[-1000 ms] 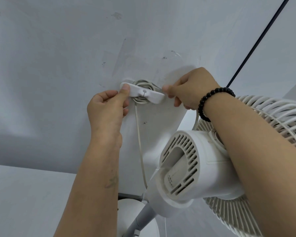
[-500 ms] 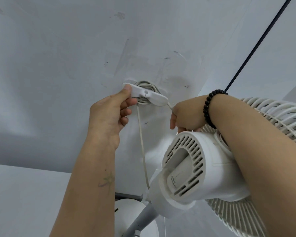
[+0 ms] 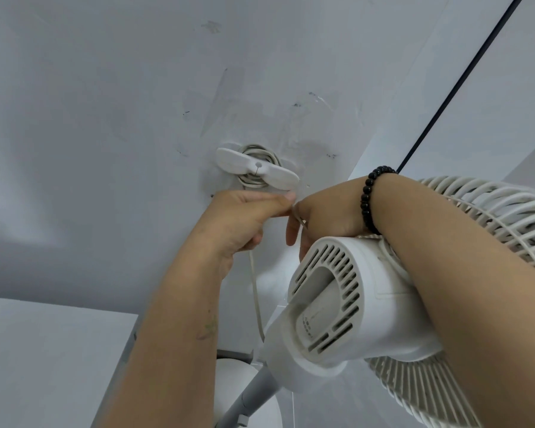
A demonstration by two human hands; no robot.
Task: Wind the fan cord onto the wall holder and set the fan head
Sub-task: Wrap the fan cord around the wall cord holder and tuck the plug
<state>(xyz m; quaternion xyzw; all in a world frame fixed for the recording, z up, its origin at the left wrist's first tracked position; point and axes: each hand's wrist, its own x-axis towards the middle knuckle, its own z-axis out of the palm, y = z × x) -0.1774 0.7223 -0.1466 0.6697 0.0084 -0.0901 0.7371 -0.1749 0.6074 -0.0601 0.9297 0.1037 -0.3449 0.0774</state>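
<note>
Left fingers: we see our left hand (image 3: 244,217) curled just below the wall holder (image 3: 257,169), thumb and forefinger pressed together near the right hand; the cord (image 3: 256,291) comes out beneath this fist, so we judge we are gripping it, though the pinch point itself is covered.
Right fingers: our right hand (image 3: 325,216) is folded inward, and a short stretch of cord crosses its fingers (image 3: 292,231), so it seems to pinch the cord too. We cannot tell how firmly.
Cord: several turns lie coiled behind the holder's white bar; the loose length hangs from the left hand toward the fan neck.
Fan head: the motor housing (image 3: 352,301) sits under our right forearm, touching or nearly touching it; the grille (image 3: 507,217) spreads out to the right.
Risk, slack: if either pinch loosens, we expect the coils to spring off the holder.
Risk, holder: a hard pull could drag the holder from the wall (image 3: 105,118), as we cannot see how it is fixed.
Risk, forearm: leaning on the housing may tip the fan head before we mean to set it.
Hidden: the plug, the cord's free end and where it passes between the hands.
Cut off: the fan base and most of the grille.
Unclear: whether the final turn is seated in the holder's slot.
</note>
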